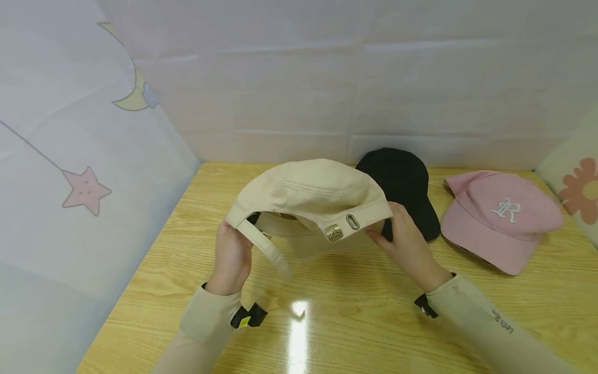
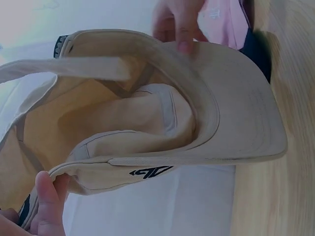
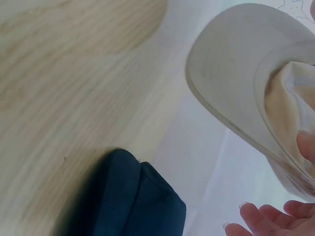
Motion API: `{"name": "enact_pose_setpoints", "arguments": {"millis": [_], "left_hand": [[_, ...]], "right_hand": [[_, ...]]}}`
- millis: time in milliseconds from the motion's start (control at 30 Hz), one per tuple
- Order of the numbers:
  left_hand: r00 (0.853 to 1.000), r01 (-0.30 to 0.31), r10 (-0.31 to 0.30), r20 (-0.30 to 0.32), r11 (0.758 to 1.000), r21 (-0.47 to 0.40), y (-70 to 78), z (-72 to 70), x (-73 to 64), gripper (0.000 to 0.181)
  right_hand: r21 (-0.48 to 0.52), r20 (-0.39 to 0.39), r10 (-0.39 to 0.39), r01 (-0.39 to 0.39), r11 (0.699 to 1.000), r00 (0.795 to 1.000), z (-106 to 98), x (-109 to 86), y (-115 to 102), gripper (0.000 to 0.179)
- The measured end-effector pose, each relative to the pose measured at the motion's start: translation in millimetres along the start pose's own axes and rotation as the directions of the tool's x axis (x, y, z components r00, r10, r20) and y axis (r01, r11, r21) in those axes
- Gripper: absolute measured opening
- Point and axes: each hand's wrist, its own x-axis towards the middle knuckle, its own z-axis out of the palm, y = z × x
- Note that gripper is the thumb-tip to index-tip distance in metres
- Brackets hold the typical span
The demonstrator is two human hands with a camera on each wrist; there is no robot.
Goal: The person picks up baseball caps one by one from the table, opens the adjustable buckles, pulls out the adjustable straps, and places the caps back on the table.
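Observation:
A cream baseball cap (image 1: 308, 182) is held up above the table, its back opening toward me and its brim pointing away. My left hand (image 1: 232, 257) grips the left edge of the cap, beside a loose strap (image 1: 266, 246) that hangs down. On the other side, my right hand (image 1: 408, 244) pinches the right edge, near a metal buckle (image 1: 334, 232) and an eyelet. The left wrist view shows the cap's hollow inside and the underside of its brim (image 2: 246, 108). Only the fingers (image 3: 266, 216) and thumb of my right hand appear in the right wrist view.
A black cap (image 1: 397, 176) lies on the table behind my right hand, partly hidden by the cream cap. Farther right is a pink cap (image 1: 495, 213) with a white letter. Fabric-covered walls (image 1: 289, 93) border the wooden table (image 1: 364, 322) at the back and left.

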Motion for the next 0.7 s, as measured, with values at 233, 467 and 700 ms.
{"name": "enact_pose_setpoints", "arguments": {"millis": [233, 467, 700], "left_hand": [[0.998, -0.035, 0.037, 0.050, 0.999, -0.042, 2.6, 3.2, -6.2, 0.039], [0.996, -0.030, 0.036, 0.081, 0.997, -0.071, 2.9, 5.1, -10.4, 0.038], [0.994, -0.018, 0.030, 0.105, 0.993, -0.115, 4.7, 7.3, -13.4, 0.037]], "right_hand": [[0.053, 0.051, 0.078, -0.081, 0.995, 0.996, 0, -3.6, 0, 0.070], [0.116, 0.076, 0.111, -0.119, 0.986, 0.991, 1, -7.6, 6, 0.074], [0.173, 0.142, 0.162, -0.186, 0.967, 0.977, 4, -14.5, 12, 0.052]]}}
